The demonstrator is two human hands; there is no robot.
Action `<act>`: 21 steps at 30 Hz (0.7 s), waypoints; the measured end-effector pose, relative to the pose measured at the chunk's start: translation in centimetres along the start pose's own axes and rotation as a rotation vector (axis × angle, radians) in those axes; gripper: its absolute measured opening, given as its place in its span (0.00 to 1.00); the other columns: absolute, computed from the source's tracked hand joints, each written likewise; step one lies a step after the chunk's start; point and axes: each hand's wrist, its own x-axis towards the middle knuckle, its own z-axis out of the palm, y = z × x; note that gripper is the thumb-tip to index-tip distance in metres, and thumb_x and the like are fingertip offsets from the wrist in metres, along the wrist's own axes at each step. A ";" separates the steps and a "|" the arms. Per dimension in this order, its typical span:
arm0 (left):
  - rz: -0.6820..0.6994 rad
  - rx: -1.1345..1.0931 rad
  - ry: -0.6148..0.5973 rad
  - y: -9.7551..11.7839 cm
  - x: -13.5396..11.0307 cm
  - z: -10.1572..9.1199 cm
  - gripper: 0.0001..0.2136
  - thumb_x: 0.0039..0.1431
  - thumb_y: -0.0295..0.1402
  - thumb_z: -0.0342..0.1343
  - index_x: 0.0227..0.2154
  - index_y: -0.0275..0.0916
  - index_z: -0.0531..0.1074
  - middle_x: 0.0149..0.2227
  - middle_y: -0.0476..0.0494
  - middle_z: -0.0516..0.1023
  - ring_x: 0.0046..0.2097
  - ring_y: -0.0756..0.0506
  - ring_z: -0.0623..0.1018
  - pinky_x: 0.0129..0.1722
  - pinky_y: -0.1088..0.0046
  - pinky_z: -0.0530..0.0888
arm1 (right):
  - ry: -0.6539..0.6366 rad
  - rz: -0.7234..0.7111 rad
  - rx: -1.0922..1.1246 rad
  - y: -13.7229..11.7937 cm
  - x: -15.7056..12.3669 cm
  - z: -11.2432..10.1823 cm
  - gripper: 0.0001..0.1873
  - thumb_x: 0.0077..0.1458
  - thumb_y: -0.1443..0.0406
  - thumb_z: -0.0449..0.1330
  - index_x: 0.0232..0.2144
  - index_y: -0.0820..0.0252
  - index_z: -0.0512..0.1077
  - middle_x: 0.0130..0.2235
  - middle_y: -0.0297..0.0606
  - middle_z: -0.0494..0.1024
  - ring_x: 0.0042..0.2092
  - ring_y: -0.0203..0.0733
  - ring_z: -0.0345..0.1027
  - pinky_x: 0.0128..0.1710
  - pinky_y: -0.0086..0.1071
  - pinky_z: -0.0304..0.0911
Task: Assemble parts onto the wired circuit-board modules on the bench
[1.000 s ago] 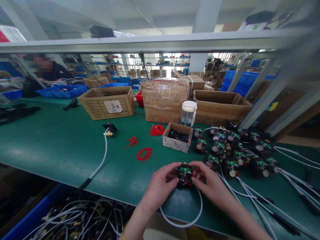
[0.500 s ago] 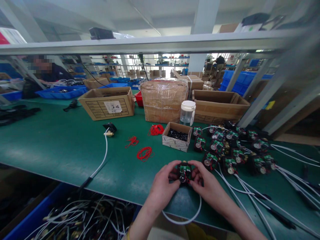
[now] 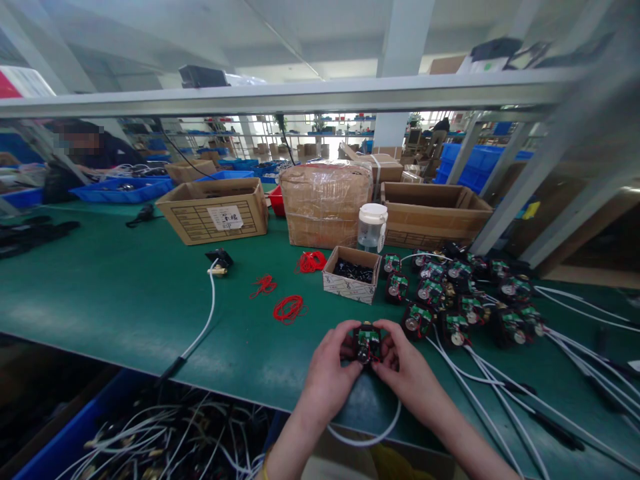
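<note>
Between my two hands is a black housing with a green circuit board (image 3: 367, 340), red wires and a small round part showing on its upper face. My left hand (image 3: 333, 367) grips its left side with thumb and fingers. On the opposite side, my right hand (image 3: 407, 373) holds it the same way. A white cable (image 3: 367, 441) loops below, toward the table's front edge. Just right of my right hand lie several similar housings with circuit boards (image 3: 419, 320), trailing white cables. A small box of black parts (image 3: 350, 283) stands beyond my hands.
Red wire bundles (image 3: 290, 309) lie on the green table (image 3: 125, 293). One black piece with a white cable (image 3: 219, 259) is at left. Cardboard boxes (image 3: 327, 207) and a clear jar (image 3: 371, 227) stand behind. A blue bin (image 3: 65, 433) of cabled parts sits below the edge. A person (image 3: 100, 147) is far left.
Both hands keep their hold on the housing, which has barely moved. The view has shifted slightly.
</note>
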 end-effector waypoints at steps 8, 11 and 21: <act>-0.056 -0.053 -0.079 0.6 0.6 -1.3 0.30 0.46 0.13 0.54 0.53 0.44 0.72 0.45 0.46 0.79 0.43 0.47 0.80 0.46 0.71 0.77 | -0.060 -0.009 0.026 0.0 0.1 -1.3 0.30 0.52 0.67 0.56 0.58 0.50 0.61 0.36 0.31 0.68 0.35 0.40 0.66 0.37 0.34 0.62; -0.044 -0.115 -0.127 0.7 0.6 -1.6 0.29 0.49 0.15 0.53 0.54 0.44 0.72 0.46 0.45 0.79 0.45 0.46 0.80 0.47 0.70 0.77 | -0.075 -0.009 0.014 0.2 0.2 -1.5 0.30 0.53 0.66 0.54 0.59 0.50 0.60 0.37 0.31 0.68 0.36 0.40 0.66 0.38 0.35 0.63; 0.012 -0.121 -0.089 0.0 0.7 -1.6 0.24 0.54 0.20 0.53 0.52 0.45 0.75 0.48 0.45 0.80 0.47 0.45 0.79 0.50 0.67 0.74 | -0.127 -0.124 -0.271 -1.2 0.9 -4.1 0.22 0.60 0.62 0.52 0.56 0.53 0.68 0.40 0.36 0.76 0.40 0.41 0.73 0.43 0.36 0.71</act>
